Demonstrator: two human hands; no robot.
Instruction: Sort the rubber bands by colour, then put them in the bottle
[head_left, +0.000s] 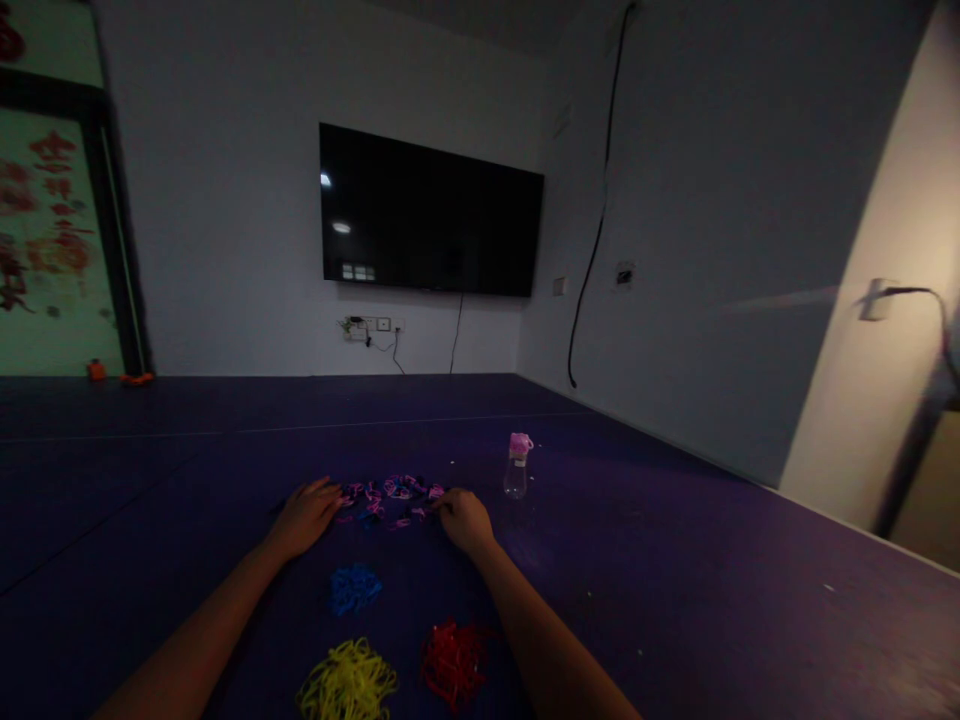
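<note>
At the bottom edge: yellow strands (349,684), cut off; red strands (452,662) alongside.
Just beyond: blue strands (355,588), a blurred heap.
My left hand (306,514): at the left end of dim pink-and-blue loops (403,487); whether apart or clamped, I cannot tell.
My right hand (466,518): at their right end, fingertips obscured, grip likewise unclear.
Farther: bottle (516,476), contents unclear.

Dim overall, with glare on the television (431,220) and a warmly lit right-hand wall (844,390).

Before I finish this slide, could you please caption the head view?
Left hand and right hand flank scattered pink loops; nearer lie a blue pile, yellow pile and red pile.
</note>
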